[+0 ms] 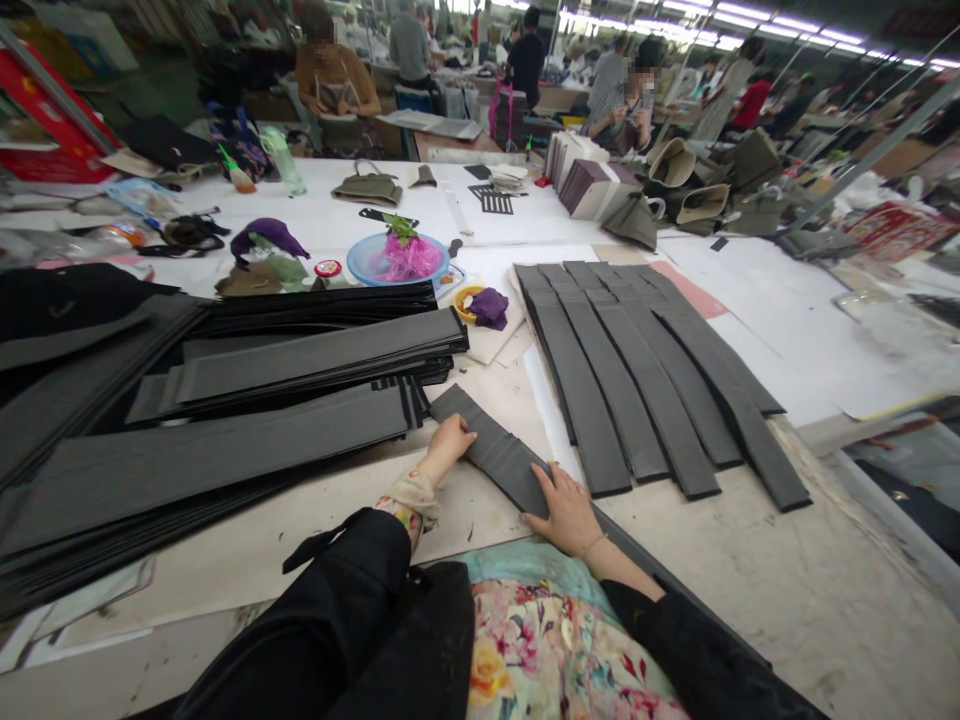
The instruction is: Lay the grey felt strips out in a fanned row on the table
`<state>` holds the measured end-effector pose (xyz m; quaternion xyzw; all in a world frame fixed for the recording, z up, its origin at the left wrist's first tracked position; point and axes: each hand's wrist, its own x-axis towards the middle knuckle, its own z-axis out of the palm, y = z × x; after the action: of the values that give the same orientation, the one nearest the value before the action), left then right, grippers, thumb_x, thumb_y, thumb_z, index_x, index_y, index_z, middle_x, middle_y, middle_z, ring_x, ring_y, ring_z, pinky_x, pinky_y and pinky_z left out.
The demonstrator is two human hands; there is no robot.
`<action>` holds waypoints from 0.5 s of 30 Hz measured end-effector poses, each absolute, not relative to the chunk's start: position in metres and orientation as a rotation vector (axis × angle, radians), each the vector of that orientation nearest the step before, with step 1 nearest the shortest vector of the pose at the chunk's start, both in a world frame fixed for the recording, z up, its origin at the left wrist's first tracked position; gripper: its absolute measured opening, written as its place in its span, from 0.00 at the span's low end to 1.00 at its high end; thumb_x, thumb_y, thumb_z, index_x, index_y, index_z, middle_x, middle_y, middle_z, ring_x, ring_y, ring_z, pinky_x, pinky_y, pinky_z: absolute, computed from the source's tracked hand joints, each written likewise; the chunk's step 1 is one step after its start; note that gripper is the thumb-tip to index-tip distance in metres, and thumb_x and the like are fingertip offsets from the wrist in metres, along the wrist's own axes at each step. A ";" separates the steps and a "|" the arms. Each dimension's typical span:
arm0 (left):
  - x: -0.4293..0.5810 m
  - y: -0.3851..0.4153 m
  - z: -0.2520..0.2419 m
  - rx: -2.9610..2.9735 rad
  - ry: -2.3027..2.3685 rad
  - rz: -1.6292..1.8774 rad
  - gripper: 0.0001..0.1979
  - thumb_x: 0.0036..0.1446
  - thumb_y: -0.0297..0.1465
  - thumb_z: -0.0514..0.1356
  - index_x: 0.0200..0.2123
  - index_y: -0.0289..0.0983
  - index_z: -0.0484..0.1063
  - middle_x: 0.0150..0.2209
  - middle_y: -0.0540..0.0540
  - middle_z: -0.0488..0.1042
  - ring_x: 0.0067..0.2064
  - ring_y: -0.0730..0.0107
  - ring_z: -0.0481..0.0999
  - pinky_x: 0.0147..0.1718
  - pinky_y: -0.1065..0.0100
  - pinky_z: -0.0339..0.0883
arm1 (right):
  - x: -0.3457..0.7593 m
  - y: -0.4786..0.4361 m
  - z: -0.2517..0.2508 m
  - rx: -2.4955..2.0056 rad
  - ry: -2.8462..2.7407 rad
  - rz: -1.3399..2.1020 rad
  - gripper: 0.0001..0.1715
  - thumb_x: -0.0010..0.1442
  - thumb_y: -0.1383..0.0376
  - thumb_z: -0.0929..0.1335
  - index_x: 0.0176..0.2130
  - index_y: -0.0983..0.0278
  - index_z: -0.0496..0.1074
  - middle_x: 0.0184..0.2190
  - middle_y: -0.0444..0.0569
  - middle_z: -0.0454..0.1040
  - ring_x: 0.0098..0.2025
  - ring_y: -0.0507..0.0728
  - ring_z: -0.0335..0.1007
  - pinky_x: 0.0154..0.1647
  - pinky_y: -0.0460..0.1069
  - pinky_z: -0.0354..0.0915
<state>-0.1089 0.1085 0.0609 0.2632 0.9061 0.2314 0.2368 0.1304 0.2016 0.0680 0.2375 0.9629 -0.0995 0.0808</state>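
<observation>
A long dark grey fabric strip (501, 452) lies slanted on the table in front of me, its near end passing under my right forearm. My left hand (450, 442) is closed on the strip's left edge near its far end, thumb on top. Flat on the strip's middle rests my right hand (568, 512), open with fingers apart. Several similar strips (607, 400) lie overlapped in a row to the right. Thick stacks of grey, black-edged strips (225, 450) sit to the left of my left hand.
Beyond the stacks stand a blue basin (366, 262) with a pink bag, a small yellow bowl (463, 303) with purple cloth, and a green bottle (283, 160). Bundled boxes (592, 185) and olive bags (701, 203) are farther back. Several people work in the background.
</observation>
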 end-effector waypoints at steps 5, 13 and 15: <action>-0.117 0.114 0.062 0.737 2.395 0.645 0.08 0.49 0.34 0.58 0.23 0.37 0.69 0.25 0.50 0.72 0.31 0.70 0.70 0.28 0.72 0.60 | 0.128 0.201 0.069 0.725 2.866 -0.309 0.50 0.47 0.52 0.67 0.62 0.63 0.45 0.60 0.61 0.51 0.59 0.64 0.48 0.54 0.57 0.50; -0.110 0.115 0.056 0.743 2.417 0.629 0.07 0.50 0.32 0.58 0.23 0.37 0.70 0.26 0.50 0.71 0.31 0.71 0.70 0.30 0.72 0.60 | 0.133 0.200 0.070 0.734 2.894 -0.301 0.47 0.46 0.56 0.66 0.61 0.64 0.47 0.57 0.62 0.54 0.57 0.65 0.51 0.53 0.57 0.51; -0.105 0.115 0.055 0.744 2.441 0.616 0.07 0.49 0.33 0.59 0.23 0.37 0.71 0.29 0.49 0.71 0.32 0.71 0.69 0.31 0.72 0.61 | 0.138 0.201 0.069 0.734 2.896 -0.294 0.47 0.46 0.56 0.66 0.61 0.64 0.48 0.57 0.62 0.54 0.57 0.66 0.52 0.53 0.57 0.51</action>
<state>-0.1053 0.1155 0.0549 0.2740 0.8991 0.2269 0.2551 0.1378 0.2010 0.0690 0.2438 0.9623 -0.0978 0.0699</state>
